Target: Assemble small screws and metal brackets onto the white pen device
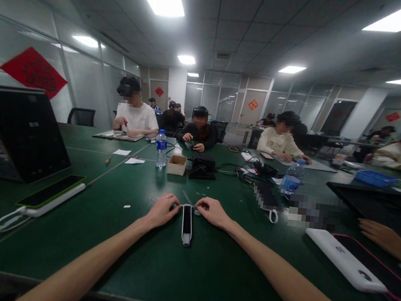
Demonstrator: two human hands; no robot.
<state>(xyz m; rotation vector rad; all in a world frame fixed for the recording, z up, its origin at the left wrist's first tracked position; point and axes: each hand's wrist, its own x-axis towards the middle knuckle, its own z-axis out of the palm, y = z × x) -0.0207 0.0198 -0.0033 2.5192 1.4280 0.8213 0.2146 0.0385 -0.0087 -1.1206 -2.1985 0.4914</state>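
A slim white-edged device with a long dark screen [187,219], perhaps a scanning pen, lies on the green table in front of me. Its narrow light tip points toward me. At the left of its far end, my left hand [163,210] is closed in a pinch, with a ring on one finger. Opposite it, my right hand [214,212] pinches at the right side of the same end. Small greyish bits show at the fingertips of both hands, too small to name. Whether either hand grips the device itself is hidden.
Beyond my hands stand a water bottle [162,150], a small cardboard box [177,165] and a black box [203,164] with cables. A phone and white power bank [345,261] lie right, near another person's hand [388,238]. A monitor [25,130] stands left. Several people sit opposite.
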